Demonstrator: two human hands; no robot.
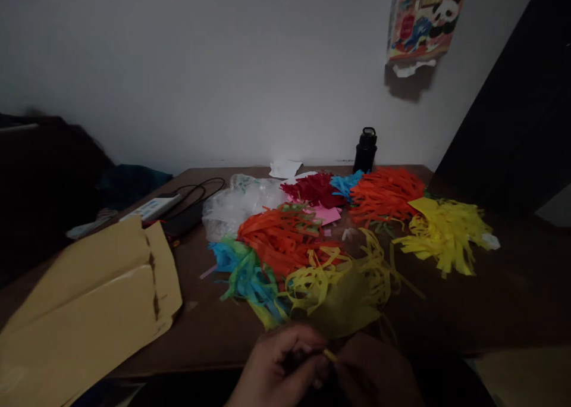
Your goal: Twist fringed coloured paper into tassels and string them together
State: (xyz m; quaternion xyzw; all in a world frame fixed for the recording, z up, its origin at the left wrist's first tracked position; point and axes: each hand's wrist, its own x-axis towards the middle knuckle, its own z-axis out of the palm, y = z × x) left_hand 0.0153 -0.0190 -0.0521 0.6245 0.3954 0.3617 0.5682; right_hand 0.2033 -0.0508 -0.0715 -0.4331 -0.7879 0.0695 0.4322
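Near the table's front edge, my left hand [285, 365] is closed, its thumb and fingers pinching a small twisted yellow strip [331, 356]. My right hand [379, 371] meets it from the right, closed at the strip's other end; its fingers are dim and partly hidden. Just beyond both hands lies a fringed yellow paper piece [352, 297] with loose strips. Orange fringed paper [279, 240] lies behind it, and blue and green strips [252, 276] are to its left.
A tan envelope [89, 300] covers the left side. Clear plastic [241, 204], red fringe [314, 188], more orange fringe [386, 194] and bright yellow fringe [448, 231] lie farther back. A black bottle [365, 151] stands by the wall. A power strip [154, 206] is at left.
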